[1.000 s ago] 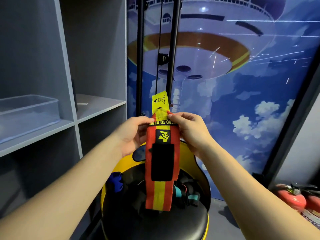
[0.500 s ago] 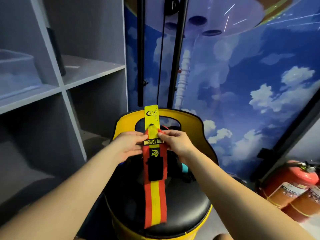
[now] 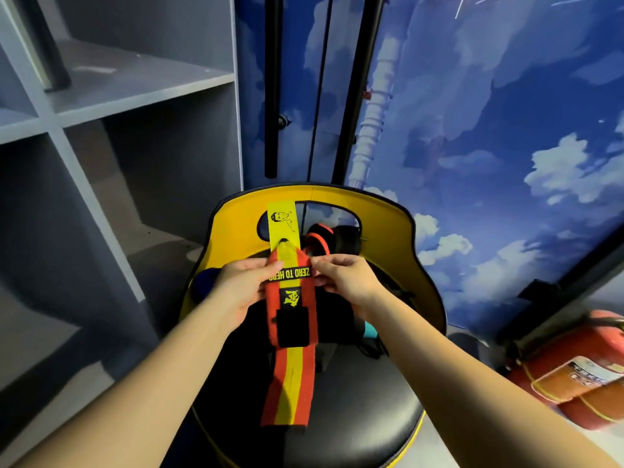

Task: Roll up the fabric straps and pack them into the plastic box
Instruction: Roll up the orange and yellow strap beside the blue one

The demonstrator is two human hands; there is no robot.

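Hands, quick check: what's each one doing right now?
Left hand: pinches the red and yellow strap at its left edge.
Right hand: pinches the same strap at its right edge.

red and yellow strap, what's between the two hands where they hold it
In the head view, the strap's black ZERO TO HERO band spans between the left hand and right hand.

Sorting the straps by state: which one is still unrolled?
The red-and-yellow strap pinched by the left hand and right hand hangs flat; the orange-edged black strap behind is coiled.
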